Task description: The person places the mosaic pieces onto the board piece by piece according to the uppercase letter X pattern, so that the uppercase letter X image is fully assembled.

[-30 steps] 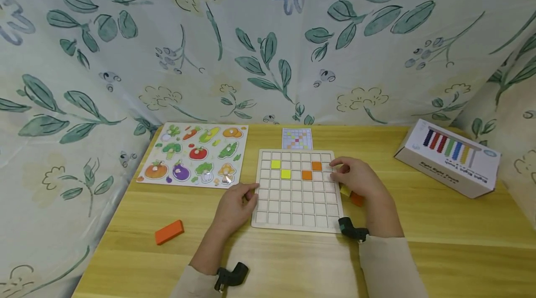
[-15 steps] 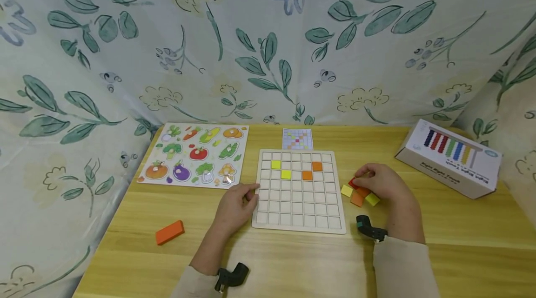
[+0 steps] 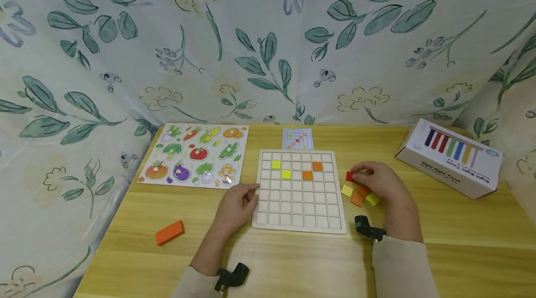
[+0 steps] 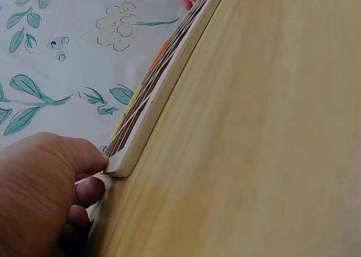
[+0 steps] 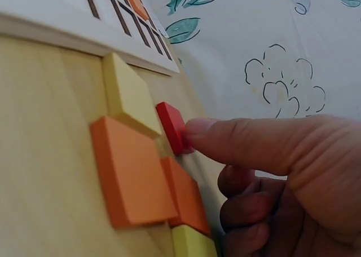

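Observation:
A pale wooden grid board [image 3: 297,197] lies mid-table, with two yellow tiles [image 3: 286,175] and two orange tiles [image 3: 307,175] in its cells. At its left edge, my left hand [image 3: 234,207] touches the rim with thumb and forefinger; the left wrist view shows the thumb [image 4: 84,155] against the board's corner. Right of the board, my right hand [image 3: 378,181] pinches a red tile [image 3: 350,176]. In the right wrist view the thumb lies on this red tile [image 5: 174,127]; the forefinger is mostly hidden. Loose yellow tiles [image 3: 346,190] and orange tiles [image 3: 357,199] lie below that hand.
Behind the board lies a small pattern card [image 3: 297,139]. A vegetable puzzle board [image 3: 194,155] lies at the back left, with an orange block [image 3: 169,233] nearer the front. A white box [image 3: 450,157] stands at the right. Floral cloth [image 3: 268,47] hangs behind the table.
My right hand has gone from the board's right edge to the loose tiles. The red tile has shifted slightly up and left with its fingers. My left hand stays in place.

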A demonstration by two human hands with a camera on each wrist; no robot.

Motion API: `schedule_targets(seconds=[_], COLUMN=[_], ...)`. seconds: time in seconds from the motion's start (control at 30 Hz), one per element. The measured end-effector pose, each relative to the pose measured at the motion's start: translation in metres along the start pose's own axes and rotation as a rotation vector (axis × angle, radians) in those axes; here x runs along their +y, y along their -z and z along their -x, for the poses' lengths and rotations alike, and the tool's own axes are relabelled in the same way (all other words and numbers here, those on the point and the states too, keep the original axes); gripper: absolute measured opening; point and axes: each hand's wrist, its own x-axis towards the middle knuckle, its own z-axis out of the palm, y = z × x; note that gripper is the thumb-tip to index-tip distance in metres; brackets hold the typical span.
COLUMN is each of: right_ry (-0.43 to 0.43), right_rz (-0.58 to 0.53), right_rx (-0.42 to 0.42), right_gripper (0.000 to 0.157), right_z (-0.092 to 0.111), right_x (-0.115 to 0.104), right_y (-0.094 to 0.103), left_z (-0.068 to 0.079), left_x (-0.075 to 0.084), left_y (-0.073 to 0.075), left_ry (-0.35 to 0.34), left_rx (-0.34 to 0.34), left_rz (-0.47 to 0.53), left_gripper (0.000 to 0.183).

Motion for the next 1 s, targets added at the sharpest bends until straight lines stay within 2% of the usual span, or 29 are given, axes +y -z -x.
schedule_targets(seconds=[0.23,0.4,0.8,1.0], right_ry=[-0.024,-0.042,-0.014,0.004], right_rz=[-0.008,-0.029,0.02,0.024], right_rx=[-0.018,-0.008,0.048,0.049], right_gripper=[0.049,0.046,0.042,0.041], right_z=[0.002,0.001,0.0,0.001], right_x=[0.004,0.004,0.009,0.006], right_y=[0.007,0.004,-0.003,-0.005], left_z=[-0.001,-0.002,-0.002,-0.001], left_x=[0.0,0.001,0.003,0.003], left_y=[0.0,-0.001,0.001,0.001], left_ry=[0.011,0.027,0.024,0.028], left_rx=[-0.005,-0.012,-0.018,-0.016], left_rz=[-0.008,-0.034,-0.037,-0.033], left_gripper=[0.026,0.026,0.026,0.026])
